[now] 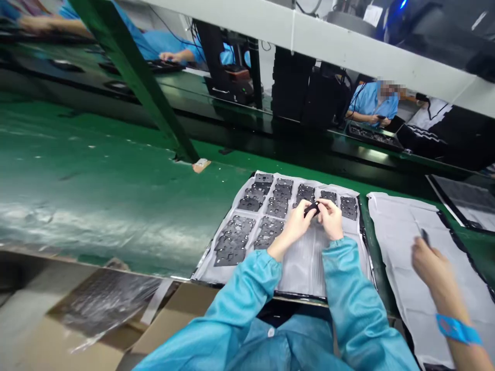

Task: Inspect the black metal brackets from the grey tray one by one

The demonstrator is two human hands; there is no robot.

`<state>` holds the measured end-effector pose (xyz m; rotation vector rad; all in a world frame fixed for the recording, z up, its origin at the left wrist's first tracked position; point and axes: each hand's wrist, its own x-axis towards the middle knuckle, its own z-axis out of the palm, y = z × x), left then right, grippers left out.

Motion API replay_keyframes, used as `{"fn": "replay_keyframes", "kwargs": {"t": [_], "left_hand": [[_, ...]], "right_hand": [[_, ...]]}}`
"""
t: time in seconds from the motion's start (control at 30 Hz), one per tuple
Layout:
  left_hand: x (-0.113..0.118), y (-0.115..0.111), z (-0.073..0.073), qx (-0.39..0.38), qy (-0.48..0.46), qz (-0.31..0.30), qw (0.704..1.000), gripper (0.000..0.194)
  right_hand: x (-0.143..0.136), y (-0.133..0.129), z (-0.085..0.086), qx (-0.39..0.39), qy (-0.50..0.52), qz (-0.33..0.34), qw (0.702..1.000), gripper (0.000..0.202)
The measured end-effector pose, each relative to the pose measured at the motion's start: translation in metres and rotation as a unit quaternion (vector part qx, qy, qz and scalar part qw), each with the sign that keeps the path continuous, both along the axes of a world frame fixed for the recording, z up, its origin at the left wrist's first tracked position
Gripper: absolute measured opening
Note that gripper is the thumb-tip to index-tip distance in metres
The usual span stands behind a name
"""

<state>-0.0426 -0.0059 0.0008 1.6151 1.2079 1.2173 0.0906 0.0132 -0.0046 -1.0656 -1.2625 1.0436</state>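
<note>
Both my hands meet over a tray (301, 296) lined with thin white sheeting. A small black part (311, 208) is pinched between the fingertips of my left hand (297, 224) and my right hand (331, 219). Under and around them, dark flat parts (234, 239) lie in overlapping groups in the tray's compartments, along the back row and at the front left. The front middle and right compartments show bare sheeting where my arms do not cover them.
At the right, another person's hand (433, 263) holds a small dark item over a second lined tray (394, 232). A green post (147, 87) slants down to the green table (96, 180). An open cardboard box (185, 309) sits below the left edge. People work behind.
</note>
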Motion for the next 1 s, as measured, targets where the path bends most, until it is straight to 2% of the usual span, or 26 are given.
{"fn": "replay_keyframes", "kwargs": {"t": [0.07, 0.17, 0.37, 0.63, 0.8, 1.0], "left_hand": [[0.0005, -0.0022, -0.0015, 0.034, 0.034, 0.025, 0.999, 0.012], [0.0022, -0.0046, -0.0035, 0.038, 0.057, 0.032, 0.997, 0.011], [0.0030, -0.0061, -0.0078, 0.010, 0.044, 0.030, 0.999, 0.013], [0.0027, -0.0093, -0.0084, 0.014, 0.042, 0.042, 0.998, 0.011], [0.0025, -0.0088, -0.0090, 0.014, 0.047, 0.047, 0.998, 0.012], [0.0026, -0.0103, -0.0074, 0.019, 0.041, 0.043, 0.998, 0.010]], "right_hand": [[-0.0003, 0.0001, -0.0003, 0.008, -0.006, -0.017, 1.000, 0.029], [-0.0002, -0.0004, -0.0003, 0.001, -0.010, -0.031, 0.999, 0.027], [-0.0032, -0.0035, -0.0002, -0.003, -0.025, -0.050, 0.998, 0.026], [-0.0073, -0.0055, -0.0025, 0.019, -0.046, -0.087, 0.995, 0.025], [-0.0083, -0.0077, 0.0000, 0.009, -0.044, -0.073, 0.996, 0.027], [-0.0099, -0.0088, -0.0005, 0.025, -0.061, -0.090, 0.994, 0.028]]}}
